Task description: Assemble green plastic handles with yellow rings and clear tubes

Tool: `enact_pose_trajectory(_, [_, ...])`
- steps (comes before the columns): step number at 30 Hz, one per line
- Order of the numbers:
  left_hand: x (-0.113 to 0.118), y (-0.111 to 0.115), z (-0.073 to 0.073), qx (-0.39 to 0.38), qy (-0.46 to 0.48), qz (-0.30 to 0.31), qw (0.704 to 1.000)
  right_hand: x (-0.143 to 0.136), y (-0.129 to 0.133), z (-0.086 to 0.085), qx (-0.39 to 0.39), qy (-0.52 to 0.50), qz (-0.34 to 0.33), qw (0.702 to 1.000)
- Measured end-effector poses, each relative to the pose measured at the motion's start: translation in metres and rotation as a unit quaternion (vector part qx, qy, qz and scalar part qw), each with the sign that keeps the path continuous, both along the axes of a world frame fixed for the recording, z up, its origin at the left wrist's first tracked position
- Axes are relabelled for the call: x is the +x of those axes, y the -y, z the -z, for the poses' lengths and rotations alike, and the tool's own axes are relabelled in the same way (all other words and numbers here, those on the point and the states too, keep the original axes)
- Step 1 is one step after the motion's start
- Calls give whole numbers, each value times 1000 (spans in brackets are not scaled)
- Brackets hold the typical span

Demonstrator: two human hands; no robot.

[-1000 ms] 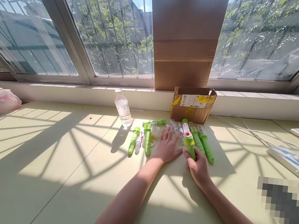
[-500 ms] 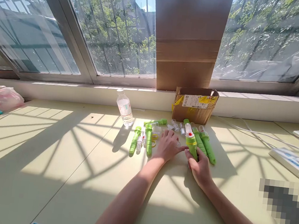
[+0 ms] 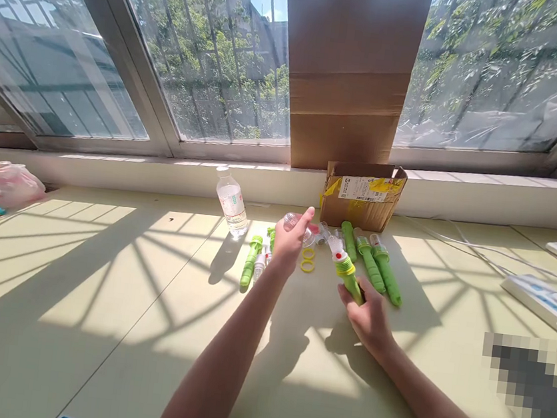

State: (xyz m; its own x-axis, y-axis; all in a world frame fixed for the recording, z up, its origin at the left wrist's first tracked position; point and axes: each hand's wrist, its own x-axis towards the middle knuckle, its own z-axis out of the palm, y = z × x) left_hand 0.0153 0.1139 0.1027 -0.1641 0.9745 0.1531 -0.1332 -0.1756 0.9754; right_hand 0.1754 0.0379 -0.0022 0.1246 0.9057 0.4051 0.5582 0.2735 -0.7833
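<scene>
In my right hand (image 3: 367, 310) is a green tube (image 3: 349, 281) with a yellow ring and a white top bearing a red dot; it leans up and to the left. My left hand (image 3: 291, 240) is raised over the table, closed on a clear plastic piece (image 3: 291, 221) that shows partly beyond the fingers. Two yellow rings (image 3: 307, 266) lie just right of that hand. More green tubes (image 3: 387, 278) rest to the right of the held one. Another green tube (image 3: 251, 261) and a clear part (image 3: 259, 270) lie to the left, partly behind my left forearm.
Behind the parts stands an open cardboard box (image 3: 358, 211), with a tall cardboard sheet (image 3: 351, 76) against the window. A water bottle (image 3: 233, 204) is at the back left. At the right are a power strip (image 3: 544, 303) and white cables. A pink bag (image 3: 12, 185) sits far left.
My left hand has lifted and moved left with the clear piece, uncovering the yellow rings. My right hand has tilted the green tube further left and shifted it slightly left.
</scene>
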Motion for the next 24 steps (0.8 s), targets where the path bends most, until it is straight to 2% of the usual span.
enact_pose_trajectory(4, [-4, 4, -14, -44, 89, 72, 992, -2, 5, -4, 1, 41, -26, 999])
enact_pose_trajectory(9, [0, 15, -22, -81, 98, 134, 983, -4, 9, -7, 7, 64, -37, 997])
enact_pose_trajectory(13, [-1, 16, -25, -94, 107, 155, 978, -4, 9, -6, 13, 71, -33, 997])
enact_pose_trajectory(17, [-6, 11, -22, -96, 116, 142, 978, -3, 7, -6, 16, 75, -32, 997])
enact_pose_trajectory(21, [-7, 12, -21, -87, 80, 142, 983, -3, 7, -7, 19, 77, -33, 996])
enact_pose_trajectory(24, [-5, 21, -24, -79, -46, 182, 979, -4, 7, -8, 21, 74, -31, 997])
